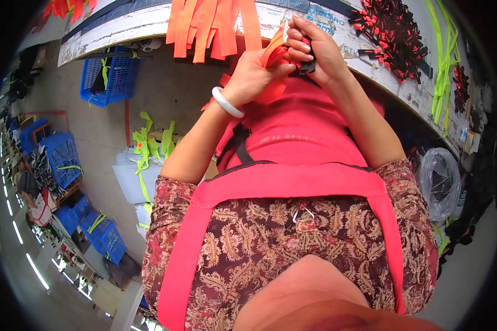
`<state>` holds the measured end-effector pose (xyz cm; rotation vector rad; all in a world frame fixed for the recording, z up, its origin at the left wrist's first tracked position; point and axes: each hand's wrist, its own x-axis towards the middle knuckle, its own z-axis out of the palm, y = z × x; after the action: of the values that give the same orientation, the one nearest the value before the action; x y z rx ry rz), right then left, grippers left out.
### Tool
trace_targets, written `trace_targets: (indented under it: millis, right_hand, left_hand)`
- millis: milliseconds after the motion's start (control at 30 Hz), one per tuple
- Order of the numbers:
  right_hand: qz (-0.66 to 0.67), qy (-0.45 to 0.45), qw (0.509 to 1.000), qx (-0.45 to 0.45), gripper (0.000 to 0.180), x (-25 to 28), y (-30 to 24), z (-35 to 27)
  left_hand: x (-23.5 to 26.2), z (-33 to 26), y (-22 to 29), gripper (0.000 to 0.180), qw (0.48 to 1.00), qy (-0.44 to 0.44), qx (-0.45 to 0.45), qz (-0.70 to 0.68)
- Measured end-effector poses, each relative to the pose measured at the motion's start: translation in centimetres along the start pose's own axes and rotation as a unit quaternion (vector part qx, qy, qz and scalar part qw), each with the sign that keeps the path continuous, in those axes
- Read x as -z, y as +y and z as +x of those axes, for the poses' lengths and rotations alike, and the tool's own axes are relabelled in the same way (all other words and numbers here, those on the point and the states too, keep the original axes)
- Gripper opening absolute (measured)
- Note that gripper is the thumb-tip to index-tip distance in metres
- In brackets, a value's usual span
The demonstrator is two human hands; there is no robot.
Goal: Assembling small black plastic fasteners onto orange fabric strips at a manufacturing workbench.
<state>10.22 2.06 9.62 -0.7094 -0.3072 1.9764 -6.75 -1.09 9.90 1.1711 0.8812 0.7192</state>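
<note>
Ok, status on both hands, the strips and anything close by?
Left fingers gripping bunched orange strips; right fingers curled round black pieces. Hanging orange strips close by, over the table edge. Black-and-red pile farther right.

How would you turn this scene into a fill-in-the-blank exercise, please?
The bangle sits on the person's ____ wrist.
The left hand grips strips coloured ____.
The big red-and-black pile lies to the ____ of the right hand.
The basket nearest the table is ____.
Missing words: left; orange; right; blue.
</note>
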Motion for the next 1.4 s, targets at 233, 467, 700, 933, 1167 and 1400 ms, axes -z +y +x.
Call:
trace_targets:
  millis: [233,467,700,933,1167,1400]
  right_hand:
    - [0.053,-0.109,0.992,0.043,0.019,3.3,-1.6,1.2]
    - [0.017,0.021,1.000,0.005,0.022,1.1,1.1,-0.2]
    - [0.149,-0.204,0.964,0.084,0.018,2.0,-4.0,0.5]
    - [-0.608,-0.092,0.780,0.119,0.029,-0.1,-1.3,-3.7]
    - [-0.432,-0.043,0.900,0.039,0.028,1.3,0.6,-4.1]
    - [-0.449,-0.022,0.889,0.090,0.026,1.2,1.4,-4.1]
  left_hand:
    - [0.0,-0.1,-1.3,0.011,0.998,-0.024,0.062,-0.022]
    - [-0.9,0.4,-0.9,0.014,0.998,-0.011,-0.040,-0.047]
    - [0.4,-0.5,-1.6,0.015,0.998,0.016,0.028,-0.045]
    - [0.6,-0.9,-1.0,0.017,0.997,0.025,-0.059,0.051]
    - [0.4,-0.7,-1.9,0.017,0.996,0.072,-0.048,0.002]
    - [0.5,-0.5,-2.2,0.015,0.996,0.081,-0.018,-0.042]
